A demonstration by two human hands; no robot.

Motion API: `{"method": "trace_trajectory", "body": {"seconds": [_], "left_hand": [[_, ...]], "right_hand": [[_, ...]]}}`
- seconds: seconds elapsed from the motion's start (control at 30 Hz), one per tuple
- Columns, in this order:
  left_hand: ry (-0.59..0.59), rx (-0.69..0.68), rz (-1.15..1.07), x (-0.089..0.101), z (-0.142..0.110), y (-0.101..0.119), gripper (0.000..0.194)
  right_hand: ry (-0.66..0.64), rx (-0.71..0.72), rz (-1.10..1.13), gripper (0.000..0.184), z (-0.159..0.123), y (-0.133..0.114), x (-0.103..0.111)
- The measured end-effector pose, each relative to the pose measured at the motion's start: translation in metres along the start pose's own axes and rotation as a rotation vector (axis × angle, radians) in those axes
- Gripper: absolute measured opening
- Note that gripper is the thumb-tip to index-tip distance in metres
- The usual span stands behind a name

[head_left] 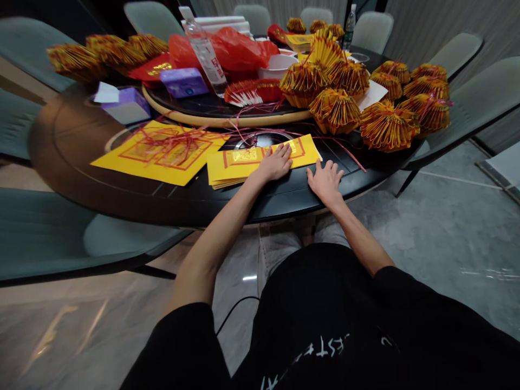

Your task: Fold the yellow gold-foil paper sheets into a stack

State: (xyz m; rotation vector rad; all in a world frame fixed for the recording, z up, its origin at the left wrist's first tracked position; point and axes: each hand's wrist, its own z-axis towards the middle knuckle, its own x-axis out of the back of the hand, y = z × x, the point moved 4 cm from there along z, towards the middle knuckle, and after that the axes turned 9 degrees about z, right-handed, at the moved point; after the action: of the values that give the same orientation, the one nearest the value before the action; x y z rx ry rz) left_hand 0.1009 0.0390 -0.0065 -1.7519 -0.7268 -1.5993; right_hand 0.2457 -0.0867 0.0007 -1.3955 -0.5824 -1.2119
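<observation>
A folded stack of yellow paper (pixel 239 165) with a red border and gold patches lies across the front of the dark round table. My left hand (pixel 277 162) rests flat on top of it, right of its middle, fingers stretched out. At the stack's right end, my right hand (pixel 326 180) lies on the table with its fingers spread, the fingertips close to the paper's corner; whether they touch it I cannot tell. Left of the stack are flat yellow sheets (pixel 179 173) with a tangle of pinkish-red strings (pixel 174 143) on top.
Pleated gold paper bundles (pixel 335 111) crowd the right side, with more at the back left (pixel 77 59). On the raised turntable (pixel 244 120) stand a plastic bottle (pixel 207 54), a purple tissue pack (pixel 184 82), a red plastic bag (pixel 231 49) and a white bowl (pixel 278 66). Chairs (pixel 467 114) surround the table.
</observation>
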Motion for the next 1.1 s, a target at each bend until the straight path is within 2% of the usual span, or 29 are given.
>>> {"method": "trace_trajectory", "body": {"seconds": [0.2, 0.47, 0.6, 0.87, 1.1], "left_hand": [[-0.015, 0.013, 0.001, 0.003, -0.002, 0.003, 0.069], [-0.021, 0.012, -0.004, 0.005, -0.003, 0.005, 0.07], [-0.03, 0.01, 0.006, 0.005, -0.003, 0.005, 0.07], [0.001, 0.009, 0.015, -0.003, 0.002, 0.001, 0.068], [0.028, -0.023, 0.025, -0.01, 0.006, -0.003, 0.067]], "right_hand": [[0.009, 0.004, 0.013, 0.061, 0.0, 0.0, 0.001], [-0.059, -0.012, -0.031, 0.064, -0.002, -0.003, 0.004], [-0.033, 0.01, -0.026, 0.063, -0.001, -0.003, 0.002], [0.044, 0.143, 0.01, 0.066, 0.009, 0.0, -0.002], [-0.025, 0.434, 0.016, 0.075, 0.019, -0.031, -0.015]]}}
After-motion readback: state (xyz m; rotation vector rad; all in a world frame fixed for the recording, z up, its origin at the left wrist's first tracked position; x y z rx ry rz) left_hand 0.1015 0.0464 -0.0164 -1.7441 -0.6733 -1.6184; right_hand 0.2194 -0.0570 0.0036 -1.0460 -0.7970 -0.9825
